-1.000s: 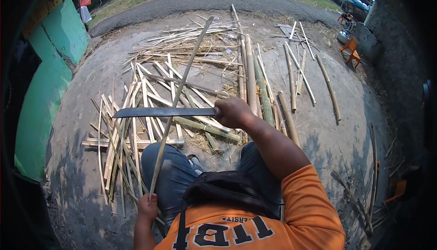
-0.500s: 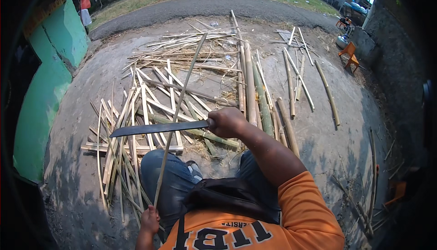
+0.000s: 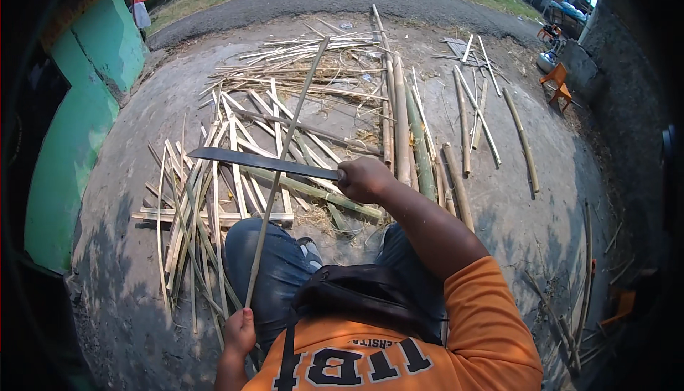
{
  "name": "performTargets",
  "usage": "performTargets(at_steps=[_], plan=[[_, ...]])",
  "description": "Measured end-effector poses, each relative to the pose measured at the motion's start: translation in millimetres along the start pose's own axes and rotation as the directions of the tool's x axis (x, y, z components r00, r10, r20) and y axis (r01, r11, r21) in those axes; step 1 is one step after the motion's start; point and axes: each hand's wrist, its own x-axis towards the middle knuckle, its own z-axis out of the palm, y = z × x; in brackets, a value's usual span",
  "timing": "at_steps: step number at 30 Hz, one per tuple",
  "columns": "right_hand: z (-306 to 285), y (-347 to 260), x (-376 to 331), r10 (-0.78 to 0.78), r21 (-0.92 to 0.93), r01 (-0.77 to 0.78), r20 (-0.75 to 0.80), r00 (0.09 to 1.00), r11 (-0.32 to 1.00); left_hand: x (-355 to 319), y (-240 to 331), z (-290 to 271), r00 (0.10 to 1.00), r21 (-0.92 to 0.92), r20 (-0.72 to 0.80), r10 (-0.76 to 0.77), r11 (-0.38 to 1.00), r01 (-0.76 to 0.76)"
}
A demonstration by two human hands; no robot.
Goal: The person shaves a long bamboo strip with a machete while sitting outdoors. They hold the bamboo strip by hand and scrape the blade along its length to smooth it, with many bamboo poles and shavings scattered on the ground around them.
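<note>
My right hand (image 3: pixel 365 179) is closed around the handle of a machete, held out in front of my knees. Its long dark blade (image 3: pixel 267 164) points left and crosses a thin bamboo strip (image 3: pixel 262 238). I cannot tell whether the blade touches the strip or only passes over it. My left hand (image 3: pixel 239 330), low beside my left thigh, grips the strip's near end. From there the strip slants up and away past the blade. Split bamboo slats (image 3: pixel 235 170) lie in a loose heap beyond and left of my knees.
Thicker bamboo poles (image 3: pixel 401 127) lie lengthwise ahead, right of the heap. Thinner strips (image 3: pixel 306 74) are piled farther off. Single poles (image 3: pixel 522 142) lie at the right. A green wall (image 3: pixel 64 156) stands left, and an orange chair (image 3: pixel 557 85) is at the far right.
The machete's blade now tilts, its tip higher than its handle, where it was nearly level. The view has shifted slightly. Both hands keep their grips.
</note>
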Motion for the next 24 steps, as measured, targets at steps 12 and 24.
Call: performTargets(at_steps=[12, 24], plan=[[6, 6, 13, -0.085, -0.151, 0.057, -0.183, 0.979, 0.987, 0, 21, -4, 0.999, 0.034, -0.041, 0.035, 0.999, -0.033], [11, 24, 15, -0.033, -0.036, 0.027, -0.181, 0.983, 0.999, 0, 27, -1, 0.996, 0.118, -0.082, 0.020, 0.993, -0.010]])
